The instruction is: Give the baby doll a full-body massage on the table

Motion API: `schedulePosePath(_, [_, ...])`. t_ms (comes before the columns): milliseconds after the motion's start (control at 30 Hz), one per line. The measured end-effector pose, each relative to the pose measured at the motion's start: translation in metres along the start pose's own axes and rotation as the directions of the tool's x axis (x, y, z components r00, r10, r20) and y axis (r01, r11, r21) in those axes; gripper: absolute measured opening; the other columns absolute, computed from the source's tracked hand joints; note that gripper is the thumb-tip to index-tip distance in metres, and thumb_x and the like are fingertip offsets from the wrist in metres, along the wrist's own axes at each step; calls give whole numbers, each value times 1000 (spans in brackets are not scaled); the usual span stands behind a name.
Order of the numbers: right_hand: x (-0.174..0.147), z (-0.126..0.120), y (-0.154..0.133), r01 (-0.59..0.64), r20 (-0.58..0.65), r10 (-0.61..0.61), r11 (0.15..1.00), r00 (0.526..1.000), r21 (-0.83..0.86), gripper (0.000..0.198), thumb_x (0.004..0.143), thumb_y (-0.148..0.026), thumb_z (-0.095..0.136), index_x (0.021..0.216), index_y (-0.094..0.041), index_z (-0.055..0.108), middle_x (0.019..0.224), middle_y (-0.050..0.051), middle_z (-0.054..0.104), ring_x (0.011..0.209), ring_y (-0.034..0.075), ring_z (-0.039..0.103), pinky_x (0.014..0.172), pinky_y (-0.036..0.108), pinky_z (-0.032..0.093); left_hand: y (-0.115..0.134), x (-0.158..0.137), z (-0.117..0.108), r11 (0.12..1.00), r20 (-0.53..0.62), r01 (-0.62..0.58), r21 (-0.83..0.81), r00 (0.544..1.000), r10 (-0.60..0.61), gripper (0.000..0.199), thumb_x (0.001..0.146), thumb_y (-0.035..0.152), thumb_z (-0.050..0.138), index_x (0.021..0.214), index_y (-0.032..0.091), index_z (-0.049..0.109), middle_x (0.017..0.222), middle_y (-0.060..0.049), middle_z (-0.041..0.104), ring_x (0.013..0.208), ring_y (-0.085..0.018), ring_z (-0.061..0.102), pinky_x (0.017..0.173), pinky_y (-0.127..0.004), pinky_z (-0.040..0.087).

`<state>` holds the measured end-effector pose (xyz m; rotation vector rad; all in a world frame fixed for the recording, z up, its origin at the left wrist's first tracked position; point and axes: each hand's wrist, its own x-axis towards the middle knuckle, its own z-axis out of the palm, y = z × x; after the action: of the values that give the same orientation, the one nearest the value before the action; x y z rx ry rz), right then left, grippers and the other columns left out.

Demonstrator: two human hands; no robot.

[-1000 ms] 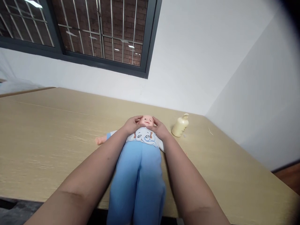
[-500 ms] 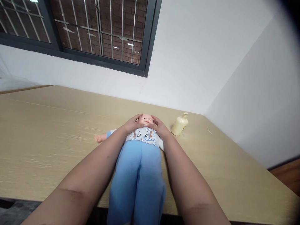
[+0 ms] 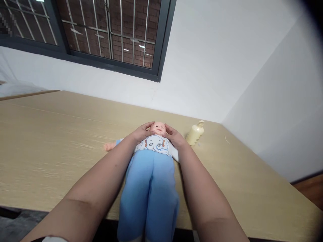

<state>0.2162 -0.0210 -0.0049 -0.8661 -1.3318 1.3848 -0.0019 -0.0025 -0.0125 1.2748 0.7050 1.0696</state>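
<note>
A baby doll (image 3: 151, 174) lies on its back on the table, face up, its legs pointing toward me. It wears light blue trousers and a white top with an elephant face on the chest. My left hand (image 3: 143, 133) is curved round one side of the doll's head (image 3: 158, 127), thumb by the cheek. Opposite it, my right hand (image 3: 174, 135) cups the other side, fingertips near the temple. One doll arm (image 3: 111, 146) sticks out to the left past my forearm. Close to my right hand stands a pale yellow pump bottle (image 3: 195, 135).
The wooden table (image 3: 63, 134) reaches back to a white wall with a barred, dark-framed window (image 3: 108, 33). A thin pale strip (image 3: 227, 139) lies at the right. White sheeting (image 3: 20, 88) shows beyond the far left edge.
My thumbs have slid slightly outward from the doll's chin toward its cheeks. Both hands remain round the head, and the view has shifted a little.
</note>
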Motion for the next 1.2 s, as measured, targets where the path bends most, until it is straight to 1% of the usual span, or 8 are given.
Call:
schedulePosePath(167, [5,-4,6,-12,-37,14,998,999,61,68,69,-37,82,131,-24,57,138,9,59,119,28,62,102,47,50,-1,4,3,994,-66,36,-103,997,-43,67,75,34,80,136,24,54,139,-13,57,113,-27,64,91,-38,55])
schedulePosePath(300, [7,1,6,14,-119,-27,994,993,-108,73,69,-41,82,135,-26,54,138,9,59,122,27,59,102,45,48,3,5,9,997,-139,39,-64,989,-48,58,81,41,72,134,22,57,131,-14,64,110,-27,66,91,-39,54])
schedulePosePath(433, [6,7,2,20,-130,-62,953,990,-304,92,61,-38,87,143,-29,45,144,8,51,124,28,56,104,44,46,8,1,10,984,-116,33,173,993,-13,81,70,41,82,142,27,49,142,-12,55,115,-32,62,88,-38,55])
schedulePosePath(567, [8,6,4,29,-140,-91,920,986,-391,96,58,-38,88,143,-28,44,146,9,49,127,29,54,106,45,44,13,-5,11,945,-95,23,326,995,9,96,63,38,86,148,27,42,145,-12,51,118,-34,60,86,-38,56])
schedulePosePath(800, [6,0,5,66,-57,-82,967,995,-246,91,60,-31,88,141,-29,48,146,6,50,131,27,51,108,43,43,13,-5,10,957,-83,11,291,996,13,95,64,39,87,147,24,43,149,-13,47,126,-33,55,95,-36,52])
schedulePosePath(900, [3,-3,3,38,-16,-40,990,999,-133,85,64,-32,86,141,-29,49,149,5,48,129,27,54,106,43,46,6,0,4,986,-60,-2,168,998,13,88,67,38,85,145,25,46,149,-13,48,127,-31,54,99,-37,50])
schedulePosePath(1067, [6,-5,6,15,-20,-15,1000,1000,-5,70,76,-43,77,138,-26,52,136,8,60,120,27,61,103,46,49,-2,6,0,998,3,15,-57,1000,-14,79,77,46,78,145,23,46,143,-15,54,122,-28,59,101,-41,49])
schedulePosePath(1200, [10,-4,9,35,-33,-39,994,999,-108,74,76,-46,77,142,-26,49,143,6,54,129,27,54,109,45,44,6,0,6,996,-13,26,89,1000,-25,91,72,46,82,149,24,39,147,-15,50,124,-31,57,101,-41,49])
